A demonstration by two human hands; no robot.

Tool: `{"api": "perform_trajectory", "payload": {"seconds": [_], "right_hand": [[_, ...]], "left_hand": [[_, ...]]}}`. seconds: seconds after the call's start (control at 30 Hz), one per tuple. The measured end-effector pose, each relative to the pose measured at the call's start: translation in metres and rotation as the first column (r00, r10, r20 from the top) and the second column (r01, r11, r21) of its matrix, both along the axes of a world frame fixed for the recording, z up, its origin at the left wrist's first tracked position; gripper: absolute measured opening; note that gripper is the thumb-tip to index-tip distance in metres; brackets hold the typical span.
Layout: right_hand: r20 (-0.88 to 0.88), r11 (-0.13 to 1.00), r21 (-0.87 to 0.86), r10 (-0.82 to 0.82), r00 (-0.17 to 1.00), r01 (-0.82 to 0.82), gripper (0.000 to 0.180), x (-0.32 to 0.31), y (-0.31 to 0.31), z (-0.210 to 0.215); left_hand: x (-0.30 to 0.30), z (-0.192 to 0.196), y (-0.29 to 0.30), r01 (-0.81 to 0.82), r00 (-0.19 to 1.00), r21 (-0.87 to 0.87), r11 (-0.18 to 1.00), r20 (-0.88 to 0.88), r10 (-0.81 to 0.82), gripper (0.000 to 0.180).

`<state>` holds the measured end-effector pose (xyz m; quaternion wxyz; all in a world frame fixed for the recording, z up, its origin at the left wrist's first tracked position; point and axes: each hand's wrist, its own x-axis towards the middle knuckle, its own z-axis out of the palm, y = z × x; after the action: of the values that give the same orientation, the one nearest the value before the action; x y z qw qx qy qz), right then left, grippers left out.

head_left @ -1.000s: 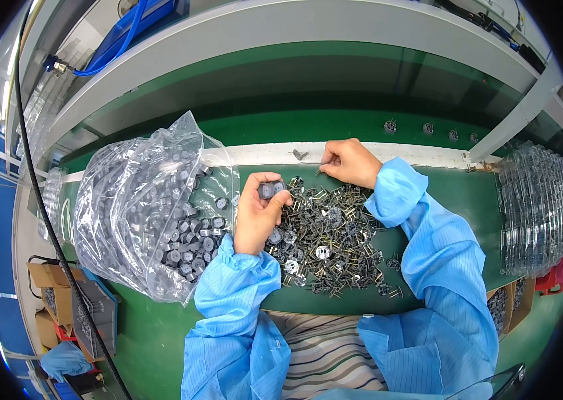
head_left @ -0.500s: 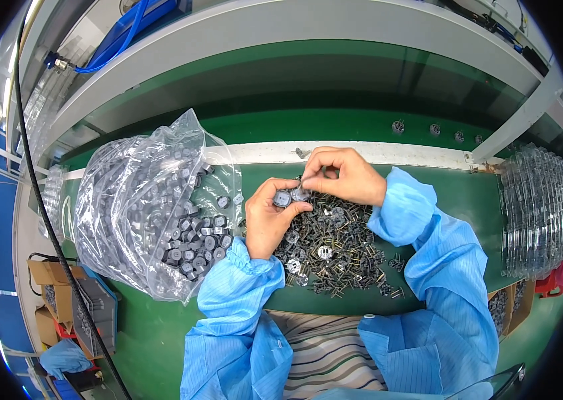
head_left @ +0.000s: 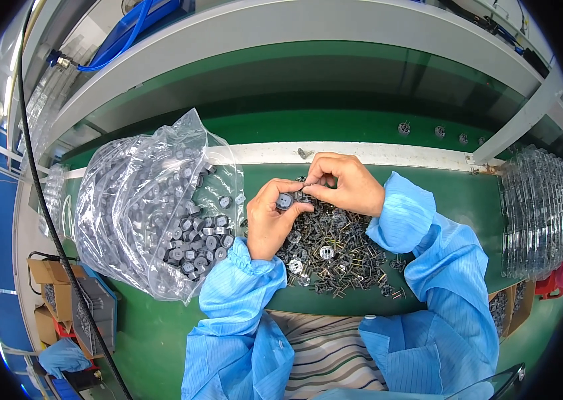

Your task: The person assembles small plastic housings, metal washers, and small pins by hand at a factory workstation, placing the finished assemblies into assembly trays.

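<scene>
Grey cap, held just above the upper-left edge of the pile of pinned parts, which serves as landmark. My left hand is at the pile's left edge, its thumb and fingers clamped on the cap; a second small part, partly hidden by my fingers, sits beside the cap, toward the pile. My right hand is over the far edge of the pile, thumb and forefinger together at this second part; whether they pinch something thin I cannot tell. Light blue sleeves cover both my forearms and flank the pile. Left of the pile lies a clear plastic bag of grey pieces, with loose grey pieces at its mouth, on the side nearer the pile. Beyond the pile runs a white rail bearing one small scrap; farther beyond and to the right stands a row of small round parts. Well to the right of the pile is a stack of clear trays. Under the pile extends the green tabletop.
</scene>
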<state>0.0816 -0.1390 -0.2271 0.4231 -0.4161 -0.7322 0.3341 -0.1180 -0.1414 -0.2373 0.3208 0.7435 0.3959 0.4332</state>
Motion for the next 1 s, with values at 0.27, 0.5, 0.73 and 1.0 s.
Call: {"api": "perform_trajectory", "payload": {"seconds": [0.27,0.5,0.73,1.0], "right_hand": [[0.012,0.991,0.134,-0.034,0.999,0.032,0.022,-0.007,-0.004,-0.004],[-0.205,0.992,-0.061,-0.124,0.971,0.114,0.010,0.036,0.033,-0.019],[0.533,0.765,0.415,-0.643,0.549,0.493,0.008,0.102,0.072,-0.050],[0.386,0.943,0.280,-0.283,0.878,0.180,0.018,0.016,0.076,-0.043]], "left_hand": [[0.001,-0.003,-0.001,-0.015,0.998,-0.017,1.000,0.058,0.016,0.035],[0.001,-0.001,0.000,0.064,0.896,-0.186,0.981,0.444,0.026,0.026],[-0.025,0.003,0.022,0.393,0.588,-0.578,0.715,0.756,0.287,0.013],[-0.020,0.004,0.018,0.327,0.791,-0.501,0.801,0.609,0.057,0.036]]}}
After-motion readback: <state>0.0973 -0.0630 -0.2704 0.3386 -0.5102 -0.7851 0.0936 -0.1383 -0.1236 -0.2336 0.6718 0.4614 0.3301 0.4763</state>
